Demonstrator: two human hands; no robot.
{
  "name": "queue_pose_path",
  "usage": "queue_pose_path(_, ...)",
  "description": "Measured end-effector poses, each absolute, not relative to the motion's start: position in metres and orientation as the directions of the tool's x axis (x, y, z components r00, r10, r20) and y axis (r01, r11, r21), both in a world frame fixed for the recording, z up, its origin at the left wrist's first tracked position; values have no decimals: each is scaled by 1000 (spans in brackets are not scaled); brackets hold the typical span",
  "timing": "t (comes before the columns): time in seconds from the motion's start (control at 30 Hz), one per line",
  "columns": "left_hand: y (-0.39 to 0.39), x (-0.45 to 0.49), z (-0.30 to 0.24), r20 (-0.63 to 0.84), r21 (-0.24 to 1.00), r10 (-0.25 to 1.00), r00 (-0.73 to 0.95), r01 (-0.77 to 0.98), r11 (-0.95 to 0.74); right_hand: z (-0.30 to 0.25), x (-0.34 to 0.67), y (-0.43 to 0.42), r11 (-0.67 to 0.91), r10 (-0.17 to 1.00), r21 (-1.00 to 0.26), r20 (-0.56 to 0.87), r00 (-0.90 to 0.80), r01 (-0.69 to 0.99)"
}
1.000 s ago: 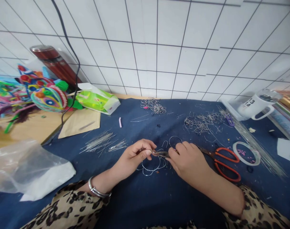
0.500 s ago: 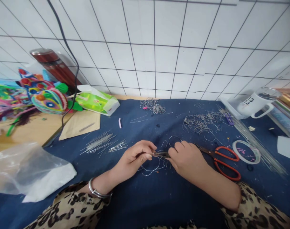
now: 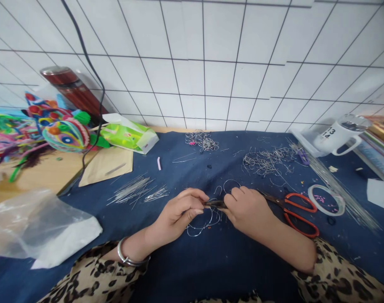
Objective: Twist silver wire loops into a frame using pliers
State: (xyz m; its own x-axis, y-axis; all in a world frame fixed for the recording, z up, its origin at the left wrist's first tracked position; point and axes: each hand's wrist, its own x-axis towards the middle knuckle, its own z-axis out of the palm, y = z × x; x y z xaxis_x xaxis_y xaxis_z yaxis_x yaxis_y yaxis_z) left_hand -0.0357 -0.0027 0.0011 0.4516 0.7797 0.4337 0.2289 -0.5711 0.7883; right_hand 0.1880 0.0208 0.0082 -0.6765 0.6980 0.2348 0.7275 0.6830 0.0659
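My right hand (image 3: pixel 250 212) is closed around a pair of dark-jawed pliers (image 3: pixel 217 204), whose tips point left. Against those tips, my left hand (image 3: pixel 181 212) pinches thin silvery wire between thumb and forefinger; the pinched part is mostly hidden. Loops of the wire (image 3: pixel 196 234) hang just below, between the two hands. Short curved wire pieces (image 3: pixel 232 181) lie on the cloth behind the pliers. Scissors with red handles (image 3: pixel 300 203) rest right of my right hand, their blades partly behind it.
Straight wire pieces (image 3: pixel 131 190) and a plastic bag (image 3: pixel 65 235) lie left on the dark blue cloth (image 3: pixel 179 269). Tangled wire (image 3: pixel 267 162) sits behind. On the right are a tape roll (image 3: pixel 312 200), long wires (image 3: pixel 346 193) and a white mug (image 3: pixel 340 136). A colourful fuzzy figure (image 3: pixel 65 132) is at left.
My left hand has shifted slightly right and toward me, and the wire loops have moved with it. The pliers stay in my right hand in nearly the same spot.
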Motion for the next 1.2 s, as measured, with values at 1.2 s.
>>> queue_pose_path(1.2,-4,-29,-5,183,983,958,222,-27,-182,23,171,31,262,872,-792,-51,-487,552)
